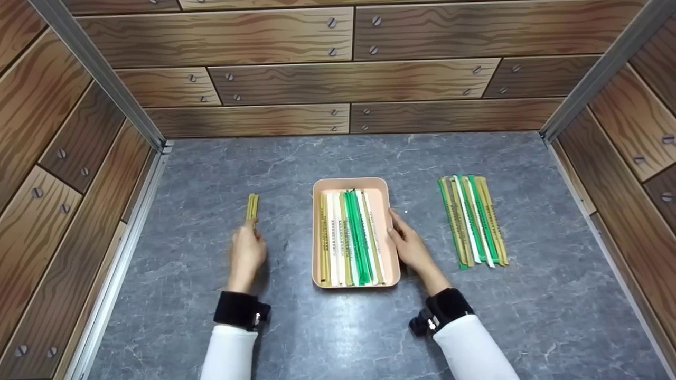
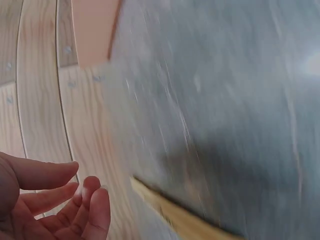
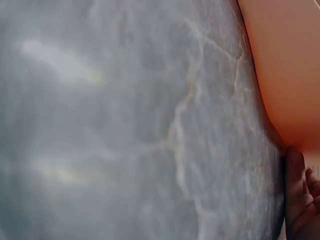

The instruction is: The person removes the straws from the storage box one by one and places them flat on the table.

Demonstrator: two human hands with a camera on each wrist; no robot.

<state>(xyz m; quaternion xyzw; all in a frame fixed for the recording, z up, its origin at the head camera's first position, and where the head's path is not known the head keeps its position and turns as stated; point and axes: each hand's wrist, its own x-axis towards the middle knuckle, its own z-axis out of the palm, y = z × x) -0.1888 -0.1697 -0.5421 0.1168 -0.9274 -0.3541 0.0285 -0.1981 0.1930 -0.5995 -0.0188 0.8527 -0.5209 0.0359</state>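
White sleeves (image 1: 230, 352) closest. My left hand (image 1: 248, 254) is loosely curled, thumb clear of fingers, nothing between; it's at the near end of the gold sticks (image 1: 252, 206), left of the pink tray (image 1: 378, 203); contact unclear. My right hand (image 1: 414, 250) rests relaxed fingers against the tray's right side.

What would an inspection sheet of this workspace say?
Surface: grey marbled table.
Job's things: tray holding mixed gold, white and green strips; similar row lying to its right; gold strips to its left.
Clutter: nothing seen.
Grips: left grip at the gold strips, fingers free of them in the left wrist view; right grip touches the tray's right wall.
Cables: nothing seen.
Surroundings: wood-patterned panels on three sides; metal posts at the corners.
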